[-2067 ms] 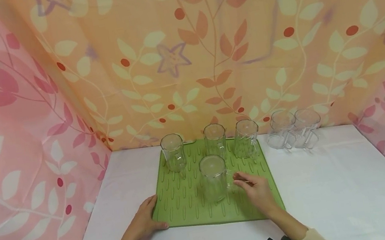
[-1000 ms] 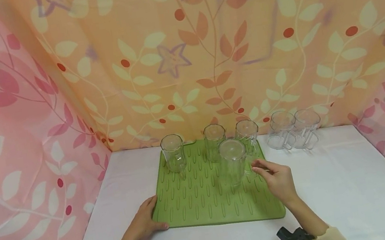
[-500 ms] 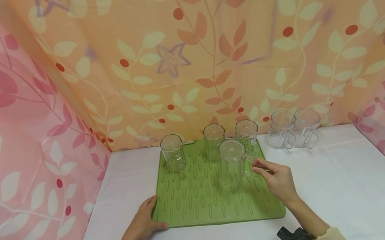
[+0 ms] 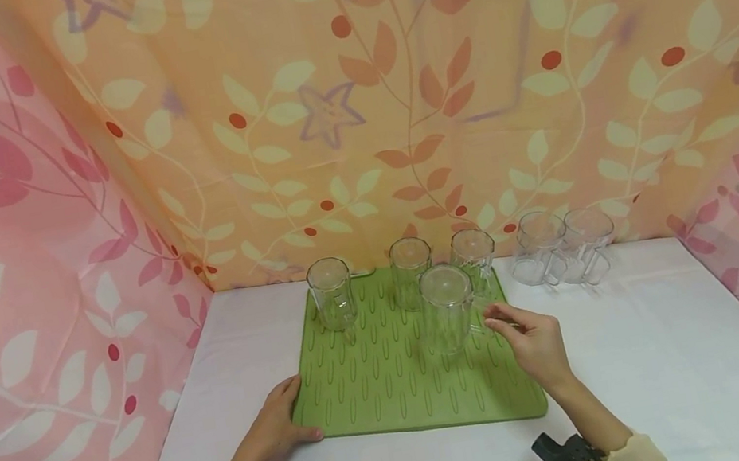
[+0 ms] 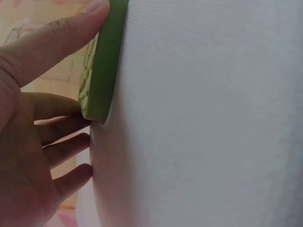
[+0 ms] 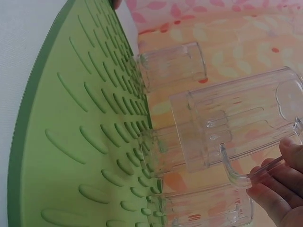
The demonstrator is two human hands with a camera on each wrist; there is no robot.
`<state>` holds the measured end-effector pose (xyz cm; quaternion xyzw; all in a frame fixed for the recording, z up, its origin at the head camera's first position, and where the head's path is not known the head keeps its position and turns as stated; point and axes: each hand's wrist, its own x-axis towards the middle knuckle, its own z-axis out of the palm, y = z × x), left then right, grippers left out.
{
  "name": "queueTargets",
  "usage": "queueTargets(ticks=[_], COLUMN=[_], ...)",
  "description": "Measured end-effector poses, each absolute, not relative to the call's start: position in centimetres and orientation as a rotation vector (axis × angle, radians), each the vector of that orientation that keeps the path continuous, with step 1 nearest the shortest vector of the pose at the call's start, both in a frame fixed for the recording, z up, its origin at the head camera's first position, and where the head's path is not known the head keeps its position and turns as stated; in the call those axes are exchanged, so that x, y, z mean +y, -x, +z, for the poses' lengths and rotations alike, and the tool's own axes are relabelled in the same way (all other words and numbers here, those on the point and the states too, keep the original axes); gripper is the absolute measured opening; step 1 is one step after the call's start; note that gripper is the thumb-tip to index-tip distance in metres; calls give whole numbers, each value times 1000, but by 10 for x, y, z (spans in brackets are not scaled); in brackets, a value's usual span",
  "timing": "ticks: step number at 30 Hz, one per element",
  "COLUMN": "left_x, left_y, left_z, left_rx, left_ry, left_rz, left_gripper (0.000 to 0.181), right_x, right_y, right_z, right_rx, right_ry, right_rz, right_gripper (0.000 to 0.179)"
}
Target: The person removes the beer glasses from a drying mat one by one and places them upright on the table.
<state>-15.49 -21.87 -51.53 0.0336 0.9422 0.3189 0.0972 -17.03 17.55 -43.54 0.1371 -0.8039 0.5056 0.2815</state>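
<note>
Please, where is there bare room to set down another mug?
Free: front left of the mat, between left hand and held mug; table right of the right hand. Crowded: the mat's back right, where two mugs stand.

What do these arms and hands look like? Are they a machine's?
No, a person's. The left hand and right hand are bare, without gloves. Both sleeves are plain pale beige, with a black, bent attachment beside each.

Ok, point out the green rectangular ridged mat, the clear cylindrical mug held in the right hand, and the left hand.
Green rectangular ridged mat (image 4: 373, 379): head view, on its bare ridged surface.
Clear cylindrical mug (image 6: 241, 113): right wrist view, on its side wall.
Left hand (image 4: 275, 424): head view, on its back.
</note>
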Motion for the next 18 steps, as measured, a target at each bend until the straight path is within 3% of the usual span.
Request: queueTargets(ticks=[18], left_x=[-219], left_y=[156], left_z=[-518], left_rx=[2797], left_ry=[-80], left_rz=[903], left_gripper=[110], right_x=[187], right_y=[188], right_z=[-465], right_rx=[-2105], right_ry=[-423], right_rz=[1350], right_gripper=[26])
